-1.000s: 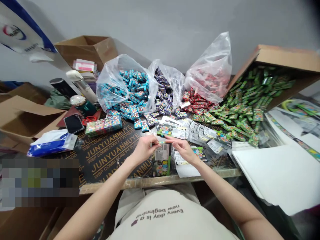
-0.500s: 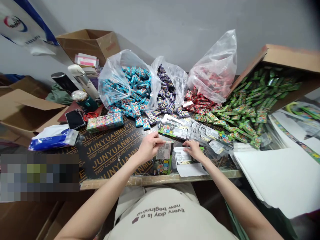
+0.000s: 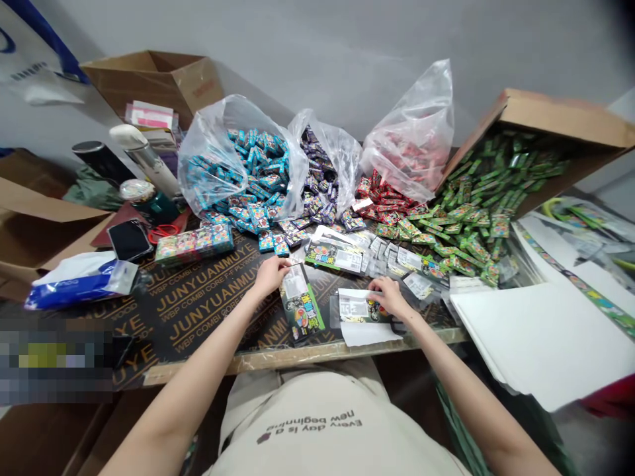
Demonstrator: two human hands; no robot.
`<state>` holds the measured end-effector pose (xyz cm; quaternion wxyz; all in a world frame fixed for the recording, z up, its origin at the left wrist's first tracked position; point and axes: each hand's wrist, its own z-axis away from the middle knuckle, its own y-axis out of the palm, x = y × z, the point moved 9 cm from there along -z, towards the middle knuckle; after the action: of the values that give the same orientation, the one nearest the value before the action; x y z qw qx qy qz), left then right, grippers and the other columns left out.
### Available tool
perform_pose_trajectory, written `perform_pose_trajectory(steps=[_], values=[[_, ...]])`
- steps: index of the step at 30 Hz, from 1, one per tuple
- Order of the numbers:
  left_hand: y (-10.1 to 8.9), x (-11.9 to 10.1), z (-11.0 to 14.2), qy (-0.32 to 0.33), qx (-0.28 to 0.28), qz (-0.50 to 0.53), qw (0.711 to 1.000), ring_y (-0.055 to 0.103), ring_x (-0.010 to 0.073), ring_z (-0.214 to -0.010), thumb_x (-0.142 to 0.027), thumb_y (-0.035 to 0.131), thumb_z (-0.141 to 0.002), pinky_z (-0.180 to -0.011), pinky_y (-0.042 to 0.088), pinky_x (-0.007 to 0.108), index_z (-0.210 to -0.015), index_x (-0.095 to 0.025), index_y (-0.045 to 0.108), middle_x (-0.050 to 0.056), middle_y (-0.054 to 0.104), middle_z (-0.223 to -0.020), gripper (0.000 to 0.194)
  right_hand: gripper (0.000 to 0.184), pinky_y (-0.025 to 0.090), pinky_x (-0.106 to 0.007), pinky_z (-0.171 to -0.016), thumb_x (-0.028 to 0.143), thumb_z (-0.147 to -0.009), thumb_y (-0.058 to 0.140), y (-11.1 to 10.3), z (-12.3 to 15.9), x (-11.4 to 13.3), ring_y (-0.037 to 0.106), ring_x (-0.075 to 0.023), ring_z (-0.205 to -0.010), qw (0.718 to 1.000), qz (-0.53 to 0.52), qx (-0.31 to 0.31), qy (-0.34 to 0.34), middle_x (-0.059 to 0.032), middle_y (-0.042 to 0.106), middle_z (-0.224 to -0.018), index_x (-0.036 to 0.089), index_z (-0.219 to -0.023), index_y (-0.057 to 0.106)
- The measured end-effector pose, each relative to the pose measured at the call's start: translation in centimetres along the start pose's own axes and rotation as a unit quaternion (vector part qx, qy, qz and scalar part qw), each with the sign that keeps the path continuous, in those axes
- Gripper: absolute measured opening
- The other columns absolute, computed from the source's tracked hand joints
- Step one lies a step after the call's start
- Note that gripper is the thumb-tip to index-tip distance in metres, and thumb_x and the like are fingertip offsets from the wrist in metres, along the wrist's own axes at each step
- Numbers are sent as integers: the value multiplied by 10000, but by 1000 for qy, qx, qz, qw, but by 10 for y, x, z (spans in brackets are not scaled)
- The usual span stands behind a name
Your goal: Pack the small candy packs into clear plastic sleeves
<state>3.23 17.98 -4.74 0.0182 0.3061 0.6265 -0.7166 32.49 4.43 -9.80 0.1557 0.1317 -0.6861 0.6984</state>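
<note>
Left hand [image 3: 270,274] now alone on the filled green packet [image 3: 300,309], fingers pinched on its top end, packet lowered and lying tilted near the front edge of the plywood table [image 3: 208,311]. Right hand [image 3: 389,296] moved away from it half a second ago, fingers now pressed together flat on a clear labelled sleeve [image 3: 358,307] just beside. Seems finished with this packet, next sleeve in hand. Loose green packs [image 3: 466,231] toward the right back corner.

Three clear bags [image 3: 238,165] of blue, purple and red packets lie at the back of the surface [image 3: 198,311]. A tipped cardboard box [image 3: 555,119] spills green packets [image 3: 466,231]. A phone [image 3: 129,239] lies left.
</note>
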Motion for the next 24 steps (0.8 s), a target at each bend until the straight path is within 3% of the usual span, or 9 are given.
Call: perform_pose_trajectory(steps=[3,4,7,9,10,13,15,21,24], values=[[17,-13,-1,12,-4,-30,999,544,262,-960,-310,583,-750,-851,395,376,-972,-180,639,105,619,-966,264,114,305,-334,-743,318,-739,587,0,1,5,505,-211,-856,1000,-5,-8,-4,-36,584,-828,208,-770,596],[23,-29,3,41,-12,-39,998,498,280,-1046,-357,600,-735,-913,351,408,-1059,-185,597,117,584,-1076,366,131,310,-340,-756,333,-739,587,-1,2,7,507,-216,-875,1000,-7,-9,-6,-40,588,-848,211,-785,601],[53,-100,26,211,-8,-56,976,376,283,-1187,-481,608,-701,-1018,217,459,-1256,-200,416,120,441,-1288,652,313,329,-372,-803,402,-688,633,-2,5,14,505,-245,-947,999,-8,-9,-31,-60,593,-946,233,-950,607],[77,-136,39,289,14,-60,955,397,270,-1165,-450,586,-730,-1013,225,460,-1261,-181,395,124,463,-1260,626,472,353,-395,-827,410,-657,657,-4,9,21,506,-264,-986,997,-10,-15,-69,-82,589,-1017,233,-1086,569],[87,-147,42,306,22,-64,950,442,261,-1112,-387,563,-763,-985,270,451,-1213,-166,441,126,517,-1183,517,472,370,-397,-831,384,-682,638,-6,11,25,514,-261,-992,996,-14,-25,-90,-90,591,-1035,224,-1118,556],[104,-160,41,312,27,-75,947,540,229,-886,-194,454,-831,-818,410,389,-934,-129,578,110,603,-873,174,289,415,-385,-833,230,-821,454,-13,20,29,546,-222,-968,990,-31,-66,-121,-93,618,-1022,203,-1075,587],[106,-159,43,314,26,-74,946,543,208,-816,-157,404,-853,-742,440,349,-822,-130,579,98,590,-805,180,317,420,-398,-851,154,-851,358,-18,29,28,542,-211,-984,988,-34,-90,-123,-91,619,-1043,207,-1043,603],[96,-169,89,438,-8,-37,898,492,183,-992,-159,345,-895,-818,448,300,-875,-125,559,89,571,-1016,218,260,430,-415,-820,144,-826,425,-22,68,42,526,-216,-901,974,-6,-111,-196,-80,637,-927,230,-959,631],[95,-169,99,455,-25,-30,890,465,195,-1041,-156,350,-893,-858,440,307,-866,-117,565,94,570,-1032,220,252,431,-402,-791,137,-821,431,-17,77,45,522,-209,-851,974,-12,-96,-205,-76,632,-879,233,-938,633]])
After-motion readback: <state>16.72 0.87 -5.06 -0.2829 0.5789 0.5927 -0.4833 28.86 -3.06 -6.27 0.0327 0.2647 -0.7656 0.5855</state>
